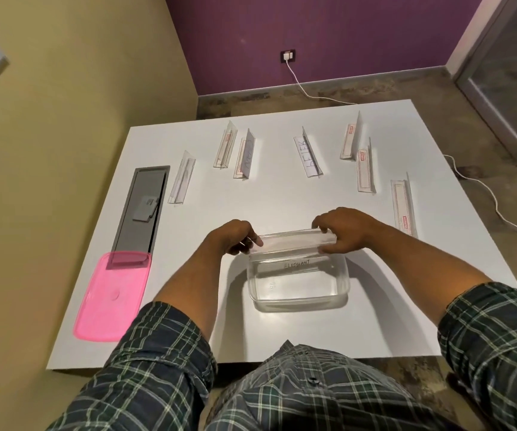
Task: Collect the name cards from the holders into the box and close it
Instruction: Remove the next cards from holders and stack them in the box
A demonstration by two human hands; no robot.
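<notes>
A clear plastic box [300, 293] stands on the white table in front of me. Both hands hold one clear name card holder [294, 241] level above the box's far edge: my left hand [238, 237] grips its left end, my right hand [341, 231] its right end. A white card with handwritten letters [297, 263] shows just under the holder, at the box's far wall; whether it lies inside I cannot tell. The pink lid [111, 297] lies flat at the table's left. Several more holders stand further back, one with a lettered card [308, 157], another with a faint card [246, 157].
A grey cable tray [142, 209] is set into the table's left side, partly under the pink lid. The yellow wall runs close along the left. A white cable [496, 206] trails on the floor to the right of the table.
</notes>
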